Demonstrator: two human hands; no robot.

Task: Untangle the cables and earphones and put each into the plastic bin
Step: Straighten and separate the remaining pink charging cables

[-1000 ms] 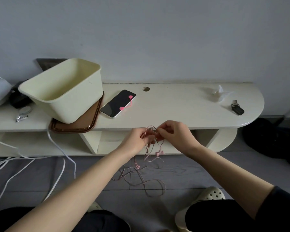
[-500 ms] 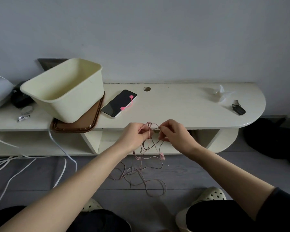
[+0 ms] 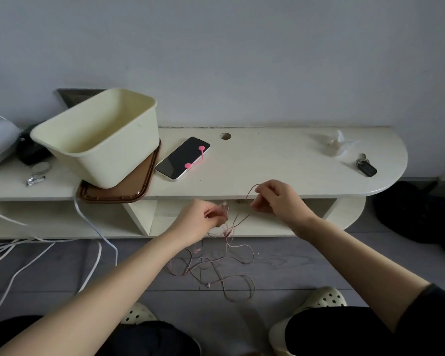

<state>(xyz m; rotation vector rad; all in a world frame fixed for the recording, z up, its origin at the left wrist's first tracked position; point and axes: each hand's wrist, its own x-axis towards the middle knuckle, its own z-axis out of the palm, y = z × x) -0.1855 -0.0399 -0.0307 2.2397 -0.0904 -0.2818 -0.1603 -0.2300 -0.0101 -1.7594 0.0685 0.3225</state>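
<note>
At the centre of the frame the left hand (image 3: 203,219) curls its fingers and pinches a bunch of the pink earphone cord (image 3: 226,233), while the right hand (image 3: 280,201), slightly higher and to the right, pinches a loop of the same cord between thumb and fingertips. A strand stretches between the two hands, and the rest hangs down in a loose tangle onto the grey floor in the lower centre. The cream plastic bin (image 3: 100,150) stands at the upper left on a brown tray (image 3: 136,186) on the low shelf (image 3: 267,163), well apart from the earphones. Just right of the tray lies a phone (image 3: 177,160) with a pink cable tie (image 3: 195,158) on its screen. White cables (image 3: 98,233) trail down across the floor at the left.
</note>
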